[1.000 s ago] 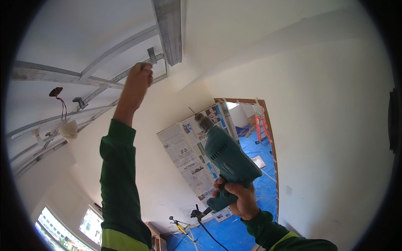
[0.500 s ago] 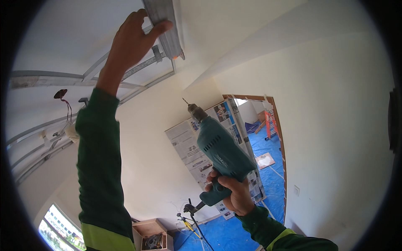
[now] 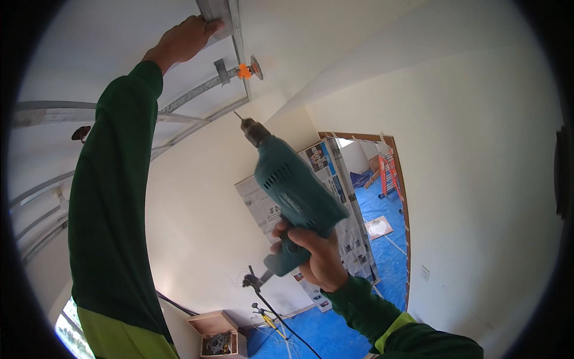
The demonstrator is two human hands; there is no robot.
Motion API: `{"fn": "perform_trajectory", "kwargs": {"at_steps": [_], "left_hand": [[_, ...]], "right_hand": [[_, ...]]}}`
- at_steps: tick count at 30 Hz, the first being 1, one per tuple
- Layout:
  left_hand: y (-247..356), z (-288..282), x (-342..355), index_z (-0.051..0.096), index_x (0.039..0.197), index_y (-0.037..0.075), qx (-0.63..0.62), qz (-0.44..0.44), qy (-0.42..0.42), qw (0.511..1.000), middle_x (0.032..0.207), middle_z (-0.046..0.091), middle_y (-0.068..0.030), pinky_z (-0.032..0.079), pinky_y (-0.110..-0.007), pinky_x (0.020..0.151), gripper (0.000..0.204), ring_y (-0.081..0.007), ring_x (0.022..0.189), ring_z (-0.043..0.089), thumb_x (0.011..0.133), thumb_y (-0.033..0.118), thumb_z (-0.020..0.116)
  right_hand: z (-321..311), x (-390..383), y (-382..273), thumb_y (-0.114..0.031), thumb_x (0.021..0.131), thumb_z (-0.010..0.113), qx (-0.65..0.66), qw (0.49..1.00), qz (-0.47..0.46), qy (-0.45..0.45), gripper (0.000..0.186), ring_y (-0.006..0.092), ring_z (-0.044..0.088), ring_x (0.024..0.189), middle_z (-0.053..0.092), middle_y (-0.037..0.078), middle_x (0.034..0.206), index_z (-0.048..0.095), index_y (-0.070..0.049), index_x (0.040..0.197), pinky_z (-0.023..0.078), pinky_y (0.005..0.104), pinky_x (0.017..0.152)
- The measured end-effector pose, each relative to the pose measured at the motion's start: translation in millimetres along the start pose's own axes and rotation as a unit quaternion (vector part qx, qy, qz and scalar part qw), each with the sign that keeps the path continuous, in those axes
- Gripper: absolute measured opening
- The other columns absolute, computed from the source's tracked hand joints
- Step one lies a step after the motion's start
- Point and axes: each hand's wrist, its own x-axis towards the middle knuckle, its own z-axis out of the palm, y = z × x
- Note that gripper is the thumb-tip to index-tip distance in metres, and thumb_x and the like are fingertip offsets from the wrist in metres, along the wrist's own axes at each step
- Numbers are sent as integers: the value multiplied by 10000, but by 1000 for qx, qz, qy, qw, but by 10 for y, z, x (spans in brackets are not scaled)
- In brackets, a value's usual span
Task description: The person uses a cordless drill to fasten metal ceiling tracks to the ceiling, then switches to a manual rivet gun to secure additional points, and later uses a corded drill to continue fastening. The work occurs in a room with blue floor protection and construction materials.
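Observation:
My right hand [image 3: 317, 257] is closed round the handle of a teal corded power drill [image 3: 296, 182]. Its thin bit [image 3: 238, 115] points up and left toward the ceiling frame and touches nothing. Overhead, my left hand [image 3: 185, 40] grips a grey metal channel [image 3: 216, 13], thumb on its near side; the channel's far part runs out of view. Just beyond that piece, an orange clamp [image 3: 244, 71] with a round disc sits on the ceiling framing [image 3: 194, 94], near a grey metal bracket [image 3: 222, 71].
A doorway [image 3: 399, 197] at right leads to a room with blue floor sheeting [image 3: 391, 263] and a red ladder [image 3: 388, 170]. Newspaper covers a door panel [image 3: 323, 173]. Below are an open wooden box [image 3: 218, 341], a yellow-black stand [image 3: 269, 320] and the drill's cord [image 3: 281, 323].
My left hand and the metal channel have moved up and slightly left, uncovering the orange clamp. The drill has moved left and upward in my right hand.

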Motion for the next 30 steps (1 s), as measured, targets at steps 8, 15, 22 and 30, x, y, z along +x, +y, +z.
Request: {"fn": "perform_trajectory", "kwargs": {"at_steps": [8,15,22,30], "left_hand": [[244,-271,-129,567,1514,235,6,-64,0,998,1132,683,-145,613,-483,935,406,-360,1096,702,1143,246,400],[656,-842,-372,587,1471,288,-68,-130,-44,988,1134,702,-150,603,-505,885,379,-364,1033,723,1141,312,402],[427,-433,-308,564,1472,140,30,-26,-10,999,1162,709,-284,592,-543,932,450,-455,1030,727,1146,398,392],[141,45,-228,433,1591,274,96,14,45,994,1213,689,-279,628,-529,912,426,-452,1038,726,1176,319,348]], "right_hand": [[83,-19,-125,15,943,670,13,998,-32,-45,342,229,715,1037,686,110,1110,601,2,1278,652,409,797],[265,126,-34,-58,928,711,56,993,-64,-81,301,193,699,999,673,70,1091,642,-30,1220,621,401,800],[433,804,270,-57,926,650,146,981,-93,-85,250,190,649,1013,618,58,1091,613,-39,1173,597,411,799],[412,1230,364,-44,907,643,166,973,-117,-112,289,198,655,995,615,71,1084,596,-32,1191,598,427,785]]}}
